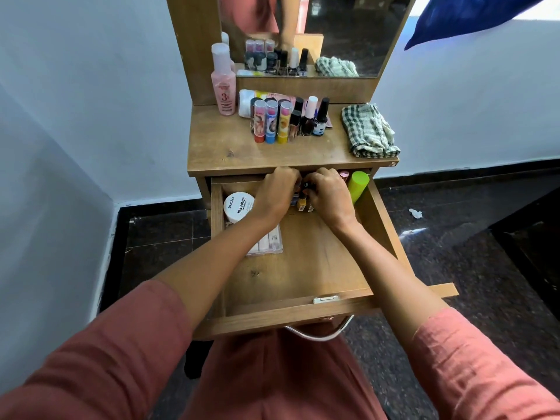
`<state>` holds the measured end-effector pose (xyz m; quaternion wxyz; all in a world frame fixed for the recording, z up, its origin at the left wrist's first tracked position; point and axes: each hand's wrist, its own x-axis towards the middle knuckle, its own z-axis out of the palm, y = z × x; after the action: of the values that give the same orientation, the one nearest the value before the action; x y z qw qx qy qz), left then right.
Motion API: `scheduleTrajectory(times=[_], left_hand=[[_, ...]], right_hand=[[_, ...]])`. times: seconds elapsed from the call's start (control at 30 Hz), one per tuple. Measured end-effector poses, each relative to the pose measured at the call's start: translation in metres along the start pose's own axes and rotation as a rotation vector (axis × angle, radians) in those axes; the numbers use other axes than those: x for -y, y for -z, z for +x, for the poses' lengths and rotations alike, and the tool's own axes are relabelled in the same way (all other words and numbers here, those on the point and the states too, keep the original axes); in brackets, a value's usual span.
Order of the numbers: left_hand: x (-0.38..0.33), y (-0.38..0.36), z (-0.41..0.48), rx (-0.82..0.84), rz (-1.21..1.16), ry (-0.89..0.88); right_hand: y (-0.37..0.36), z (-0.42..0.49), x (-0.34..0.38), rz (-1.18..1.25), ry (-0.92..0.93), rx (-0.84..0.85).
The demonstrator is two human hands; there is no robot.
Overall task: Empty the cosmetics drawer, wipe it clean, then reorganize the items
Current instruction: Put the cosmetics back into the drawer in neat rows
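Observation:
The wooden drawer (pixel 306 268) is pulled out under the dresser top. At its back, my left hand (pixel 277 194) and my right hand (pixel 328 195) curl together around several small nail polish bottles (pixel 302 204). A white round jar (pixel 239 207) marked nail polish remover sits at the back left, with a flat clear packet (pixel 268 242) in front of it, partly under my left forearm. A lime green tube (pixel 357 186) leans in the back right corner. A checked cloth (pixel 368 131) lies folded on the dresser top at the right.
On the dresser top (pixel 266 153) stand a pink bottle (pixel 224 83), three lip balm sticks (pixel 271 124), several nail polish bottles (pixel 312 118) and a lying white tube (pixel 247 103). A mirror (pixel 333 31) rises behind. Dark floor surrounds the dresser, white wall at left.

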<state>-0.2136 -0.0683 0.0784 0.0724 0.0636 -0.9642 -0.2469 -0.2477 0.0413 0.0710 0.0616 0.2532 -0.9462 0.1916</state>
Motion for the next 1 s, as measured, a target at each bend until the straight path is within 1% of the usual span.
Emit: scheduleTrajectory(times=[0.17,0.27,0.5,0.73,0.9,1.0], left_hand=[[0.003,-0.007,-0.002,-0.004,0.008,0.006],[0.002,-0.008,-0.001,-0.015,-0.053,0.037],[0.004,-0.012,-0.005,-0.052,-0.028,-0.013],[0.006,-0.011,-0.007,-0.045,-0.033,-0.006],[0.005,-0.004,-0.010,-0.063,0.008,-0.007],[0.004,0.007,-0.008,-0.100,-0.064,-0.076]], right_hand=[[-0.010,0.000,0.000,-0.105,0.041,-0.077],[-0.011,0.000,0.000,-0.140,0.047,-0.103],[-0.013,-0.003,-0.003,-0.144,0.074,-0.092],[-0.003,-0.003,-0.003,-0.038,0.046,-0.074],[0.016,0.003,0.007,0.095,0.009,-0.130],[0.031,0.015,0.018,0.222,-0.002,-0.191]])
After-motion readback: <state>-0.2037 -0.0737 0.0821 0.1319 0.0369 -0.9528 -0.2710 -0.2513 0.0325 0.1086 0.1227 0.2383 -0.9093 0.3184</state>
